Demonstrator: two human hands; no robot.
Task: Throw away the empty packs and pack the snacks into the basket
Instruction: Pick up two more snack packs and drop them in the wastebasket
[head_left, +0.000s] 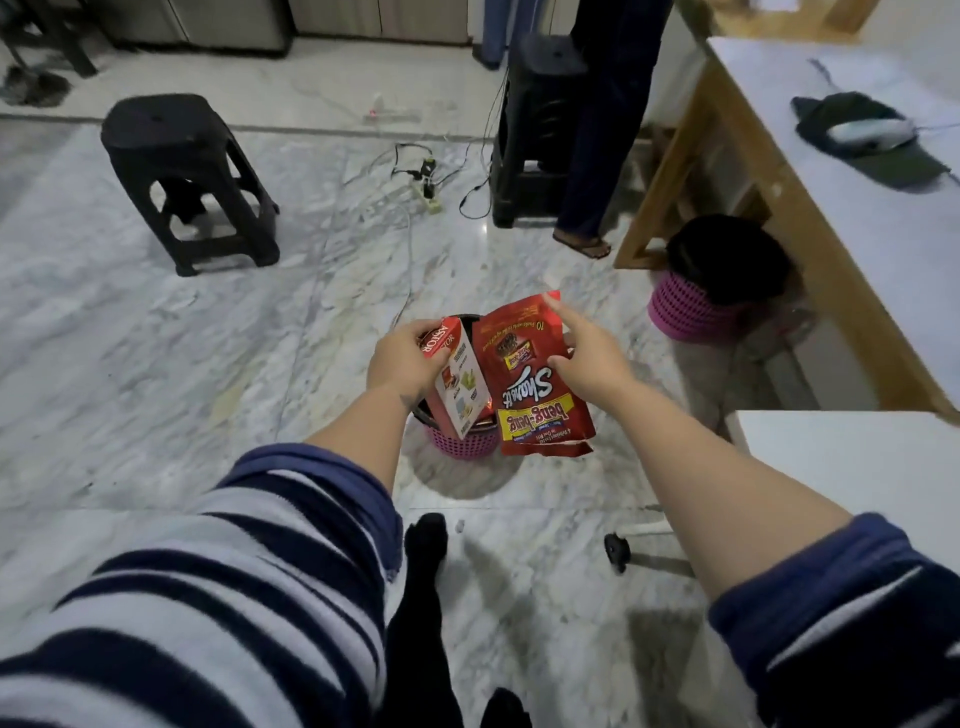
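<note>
1. The left hand (402, 358) is clenched around a red and white snack box (456, 382), gripping it near its red end, with the white end tilted down into the mouth of the pink bin (462, 444) on the floor.
2. The right hand (587, 358) grasps a red pouch (535, 395) along its edge, forefinger stretched up toward the top corner. The pouch hangs upside down, its torn opening at the bottom, just beside the pink bin and partly in front of its rim.
3. The pink bin, lined with a black bag, stands directly below both hands, which hide most of its opening, so I cannot tell what already lies inside.
4. Judging by the torn pouch and the way both items are held over the pink bin, these look like the empty packs, and the throwing-away step seems to be under way: neither pack is released yet.
5. A second pink bin (696, 312) with a black liner sits well apart from the first one, beyond it and under the edge of the wooden tabletop (852, 218).
6. No snacks to be packed are in view. The tabletop beyond the pink bin carries only a dark cloth (878, 150) with a pale object on it.
7. So the packing of snacks into the basket appears still to be done, and I cannot tell which container is meant as the basket.
</note>
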